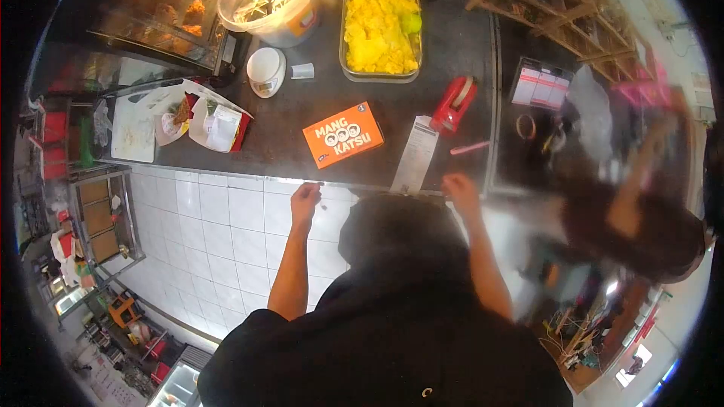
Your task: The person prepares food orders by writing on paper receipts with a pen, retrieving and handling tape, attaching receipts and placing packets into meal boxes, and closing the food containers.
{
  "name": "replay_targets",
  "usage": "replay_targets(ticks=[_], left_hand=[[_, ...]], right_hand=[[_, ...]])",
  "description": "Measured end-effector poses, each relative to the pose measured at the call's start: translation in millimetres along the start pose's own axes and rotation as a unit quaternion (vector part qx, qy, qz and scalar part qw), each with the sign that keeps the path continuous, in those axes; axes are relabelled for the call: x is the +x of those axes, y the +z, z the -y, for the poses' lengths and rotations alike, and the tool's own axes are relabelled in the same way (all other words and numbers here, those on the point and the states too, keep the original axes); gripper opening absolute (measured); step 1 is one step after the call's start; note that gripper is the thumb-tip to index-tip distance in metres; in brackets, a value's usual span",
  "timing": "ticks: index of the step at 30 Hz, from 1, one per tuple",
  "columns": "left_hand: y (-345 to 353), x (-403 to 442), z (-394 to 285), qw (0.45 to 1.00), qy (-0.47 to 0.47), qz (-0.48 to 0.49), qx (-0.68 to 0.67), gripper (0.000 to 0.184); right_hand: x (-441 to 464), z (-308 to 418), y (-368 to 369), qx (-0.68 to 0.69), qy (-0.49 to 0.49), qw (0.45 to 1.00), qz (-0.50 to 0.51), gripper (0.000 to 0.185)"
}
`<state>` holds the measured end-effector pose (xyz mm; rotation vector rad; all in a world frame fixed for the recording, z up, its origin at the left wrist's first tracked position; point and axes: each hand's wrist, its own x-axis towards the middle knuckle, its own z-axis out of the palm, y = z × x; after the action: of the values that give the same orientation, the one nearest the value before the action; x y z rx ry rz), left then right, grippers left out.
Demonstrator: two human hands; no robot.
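My left hand [305, 200] is closed just off the counter's front edge, below the box; a small dark bit shows by its fingertips, too small to name. Curled fingers also mark my right hand [461, 188], at the edge right of the receipt; whether anything is in them is hidden. An orange box [344, 136] printed "MANG KATSU" lies on the dark counter [279, 124]. The long paper receipt [416, 154] reaches the front edge, its top beside a red tape dispenser [456, 104]. A pink pen-like stick [469, 148] lies beyond my right hand, apart from it.
Behind stand a metal tray [381, 77] of yellow food, a clear bucket [285, 26] of small packets and a white kitchen scale [266, 72]. Opened food boxes [205, 122] and a white board [134, 130] are left. Another person [633, 218], blurred, stands right.
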<state>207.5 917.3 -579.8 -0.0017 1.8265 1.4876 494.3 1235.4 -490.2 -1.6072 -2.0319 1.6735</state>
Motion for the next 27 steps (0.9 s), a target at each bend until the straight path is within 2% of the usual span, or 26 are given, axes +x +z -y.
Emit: replay_targets(ticks=[2,4,5,6,8,10,12,13,14,16,20,22,23,24,25,26,27], left_hand=[[4.3,0.5,-10.6,0.999,0.001,-0.015,0.032,0.018],[9.2,-3.4,-21.9,0.966,0.044,-0.113,0.227,0.021],[7.7,-4.6,-28.2,0.956,0.044,-0.121,0.264,0.033],[10.6,-3.7,-33.3,0.956,0.045,-0.120,0.264,0.033],[15.4,-7.7,-38.4,0.968,0.010,-0.170,0.182,0.062],[10.6,4.1,-23.8,0.951,0.049,-0.170,0.253,0.078],[14.5,10.6,-11.3,0.966,-0.044,-0.215,0.138,0.071],[16.2,8.5,-6.9,0.958,-0.037,-0.236,0.161,0.068],[15.3,10.5,-4.6,0.958,-0.038,-0.234,0.162,0.068],[7.4,15.4,13.1,0.975,-0.104,-0.192,0.031,0.071],[-20.2,31.6,56.8,0.987,-0.075,-0.135,-0.051,0.073],[-24.6,37.9,67.7,0.980,-0.110,-0.165,-0.012,0.075],[-23.2,36.0,76.1,0.978,-0.093,-0.187,-0.010,0.064],[-36.8,33.6,95.2,0.978,-0.096,-0.187,-0.007,0.064],[-56.5,37.2,124.2,0.971,-0.081,-0.134,0.179,0.054],[-66.7,38.8,140.1,0.930,-0.058,-0.077,0.356,0.046],[-70.0,27.1,143.9,0.931,-0.053,-0.074,0.354,0.046]], right_hand=[[0.5,-0.9,3.6,0.007,-0.019,1.000,-0.005,0.027],[1.9,5.9,4.8,0.013,-0.038,0.999,-0.013,0.027],[0.8,7.8,6.0,0.037,-0.015,0.999,-0.006,0.028],[1.6,10.6,6.6,0.061,0.007,0.998,0.001,0.029],[0.9,12.5,6.6,0.050,-0.011,0.999,0.008,0.029],[1.8,10.6,10.0,0.040,-0.030,0.999,0.020,0.030],[4.1,11.4,11.7,0.030,-0.004,0.999,0.036,0.029],[4.4,13.3,13.0,0.031,-0.002,0.999,0.036,0.029],[3.5,14.4,12.8,0.043,0.003,0.999,0.033,0.029],[-1.3,19.0,11.7,0.052,0.012,0.998,0.029,0.029],[6.3,19.4,13.5,0.051,0.030,0.998,0.038,0.029],[9.7,25.2,16.3,0.038,0.037,0.998,0.041,0.029],[9.2,27.0,17.3,0.028,0.021,0.999,0.034,0.028],[5.2,29.1,18.2,0.019,0.005,0.999,0.026,0.027],[6.2,24.2,19.4,0.020,0.005,1.000,0.024,0.027],[12.7,16.6,20.0,0.036,-0.021,0.999,0.026,0.025],[16.3,12.4,17.8,0.052,-0.046,0.997,0.028,0.023]])
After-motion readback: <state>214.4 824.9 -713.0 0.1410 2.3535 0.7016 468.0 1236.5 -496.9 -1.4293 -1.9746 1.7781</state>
